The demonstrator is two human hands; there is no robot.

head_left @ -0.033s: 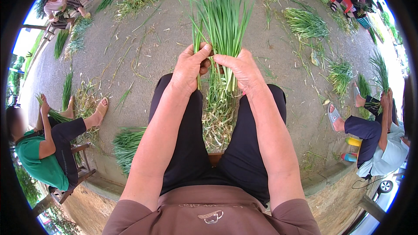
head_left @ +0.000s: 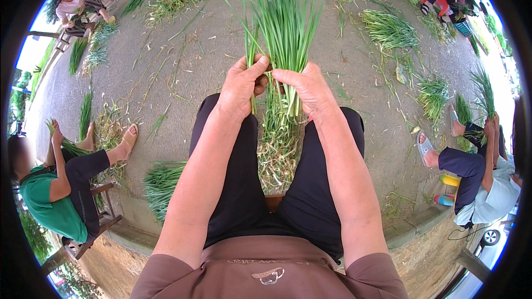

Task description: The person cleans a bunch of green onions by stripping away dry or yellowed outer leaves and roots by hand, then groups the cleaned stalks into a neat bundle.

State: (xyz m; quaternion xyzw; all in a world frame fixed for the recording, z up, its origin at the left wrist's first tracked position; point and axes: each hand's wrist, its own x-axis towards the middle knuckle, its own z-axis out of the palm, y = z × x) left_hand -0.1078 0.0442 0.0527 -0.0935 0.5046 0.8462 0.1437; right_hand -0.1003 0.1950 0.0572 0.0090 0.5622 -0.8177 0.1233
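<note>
Above my knees, a thick bunch of long green chives [head_left: 285, 30] stands with its leaf tips pointing away from me. My right hand [head_left: 307, 88] is closed around its pale lower stems, the thumb laid across them. Close beside it, my left hand [head_left: 239, 86] pinches a few thinner chive stalks [head_left: 251, 41], whose lower ends show under the palm. The two thumbs almost meet, and what lies between the fingertips is too small to make out. Beneath the hands, a heap of pale and yellowed trimmings [head_left: 275, 163] lies between my legs.
A chive pile [head_left: 160, 188] lies by my left leg. More bundles [head_left: 390, 29] and scraps are strewn over the grey pavement [head_left: 183, 61]. A person in green [head_left: 52, 205] sits at left, another in light blue [head_left: 490, 188] at right, both holding chives.
</note>
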